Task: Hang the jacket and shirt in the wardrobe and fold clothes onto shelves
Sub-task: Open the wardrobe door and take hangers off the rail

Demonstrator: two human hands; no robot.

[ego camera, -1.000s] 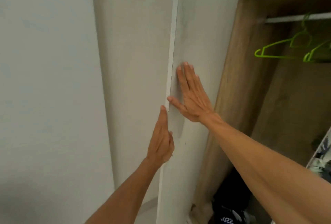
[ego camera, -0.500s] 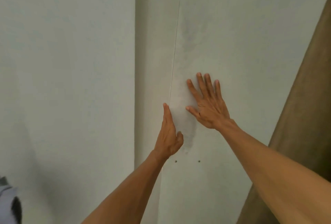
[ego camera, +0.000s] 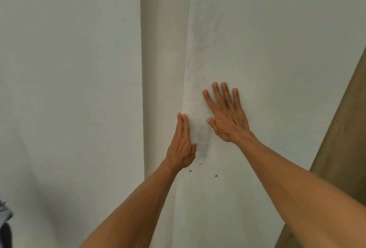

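A white wardrobe door [ego camera: 267, 49] fills the view, its long edge running upright just beyond the left hand [ego camera: 181, 148], pale wall [ego camera: 69, 69] beyond that. A brown wood-grain wardrobe side panel [ego camera: 340, 148] slants up well right of the right hand [ego camera: 227, 117]. Right hand lies flat on the smooth, smudged panel, fingers [ego camera: 217, 97] spread, pointing up. Left hand sits edge-on, fingers pressed together against the door's edge. Two small screws [ego camera: 215, 175] sit just below the palms. Grey fabric [ego camera: 5, 226] peeks in far below-left.
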